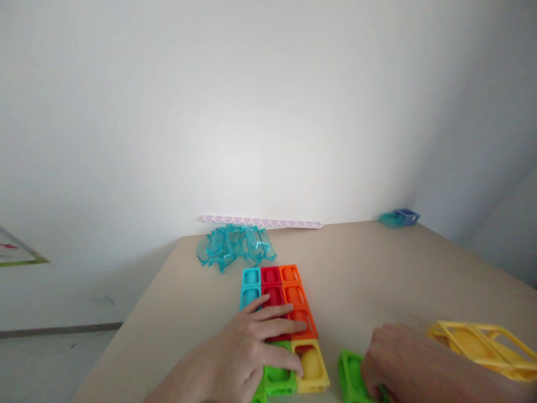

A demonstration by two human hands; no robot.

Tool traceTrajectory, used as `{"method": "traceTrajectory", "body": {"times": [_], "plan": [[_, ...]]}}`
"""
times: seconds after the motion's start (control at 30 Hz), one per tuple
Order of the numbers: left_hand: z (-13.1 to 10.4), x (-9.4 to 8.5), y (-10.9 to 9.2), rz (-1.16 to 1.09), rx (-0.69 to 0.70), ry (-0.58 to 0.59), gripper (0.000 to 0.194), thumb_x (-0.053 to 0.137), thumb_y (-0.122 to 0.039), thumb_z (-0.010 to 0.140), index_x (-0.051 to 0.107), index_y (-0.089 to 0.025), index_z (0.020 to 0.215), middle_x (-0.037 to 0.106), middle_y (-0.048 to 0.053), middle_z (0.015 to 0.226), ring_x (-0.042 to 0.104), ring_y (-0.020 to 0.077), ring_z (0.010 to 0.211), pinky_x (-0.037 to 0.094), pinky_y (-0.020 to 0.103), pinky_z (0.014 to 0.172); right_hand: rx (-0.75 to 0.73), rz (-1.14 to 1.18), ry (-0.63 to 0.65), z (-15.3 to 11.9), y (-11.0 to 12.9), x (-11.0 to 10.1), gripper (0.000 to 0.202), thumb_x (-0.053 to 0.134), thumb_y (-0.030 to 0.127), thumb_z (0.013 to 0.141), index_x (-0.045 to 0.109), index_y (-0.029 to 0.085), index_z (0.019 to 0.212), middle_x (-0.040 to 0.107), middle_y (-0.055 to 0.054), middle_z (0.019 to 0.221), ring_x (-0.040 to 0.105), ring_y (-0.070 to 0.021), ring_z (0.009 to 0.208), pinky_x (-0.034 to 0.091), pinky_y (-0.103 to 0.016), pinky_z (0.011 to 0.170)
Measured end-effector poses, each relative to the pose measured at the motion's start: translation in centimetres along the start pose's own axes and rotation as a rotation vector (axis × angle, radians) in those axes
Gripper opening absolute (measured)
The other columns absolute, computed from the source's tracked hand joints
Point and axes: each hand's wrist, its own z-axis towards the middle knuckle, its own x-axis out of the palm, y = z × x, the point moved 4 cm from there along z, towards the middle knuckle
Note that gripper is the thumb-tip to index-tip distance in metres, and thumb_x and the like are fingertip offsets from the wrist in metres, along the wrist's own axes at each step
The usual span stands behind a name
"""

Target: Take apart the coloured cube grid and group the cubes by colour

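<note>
The hands are apart: left hand [255, 336] spread, right hand [390, 352] clenched. On the tabletop [377, 274], a slab [296, 294] of blocks looks assembled beneath the left; separate are the yellow frame [472, 342] and the green block [350, 369] gripped by the right.

No legible text, labels, brands or numbers. Only candidate: poster [19, 254] on the wall at far left, cut off by the view edge. Small red mark on it, too small and blurred to tell whether lettering or drawing.
</note>
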Motion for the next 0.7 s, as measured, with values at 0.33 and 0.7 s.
{"method": "traceTrajectory", "body": {"times": [0.33, 0.7], "plan": [[-0.2, 0.0, -0.1, 0.007, 0.023, -0.041, 0.068, 0.045, 0.0, 0.06, 0.064, -0.036, 0.115, 0.047, -0.008, 0.144, 0.038, 0.0252, 0.137, 0.021, 0.052, 0.115, 0.189, -0.342, -0.046, 7.3, -3.9, 0.7, 0.025, 0.05, 0.002, 0.083, 0.066, 0.022, 0.081, 0.067, -0.006, 0.085, 0.057, -0.022, 0.085, 0.036, -0.031, 0.072], [-0.1, -0.4, -0.3, -0.021, 0.028, -0.046, 0.068, 0.046, -0.001, 0.058, 0.065, -0.035, 0.113, 0.049, -0.006, 0.143, 0.039, 0.0259, 0.135, 0.022, 0.051, 0.115, 0.183, -0.31, -0.121, 8.6, -3.6, 1.7, 0.02, 0.049, 0.006, 0.088, 0.062, 0.02, 0.084, 0.063, -0.006, 0.088, 0.052, -0.0207, 0.089, 0.033, -0.03, 0.076]]}}
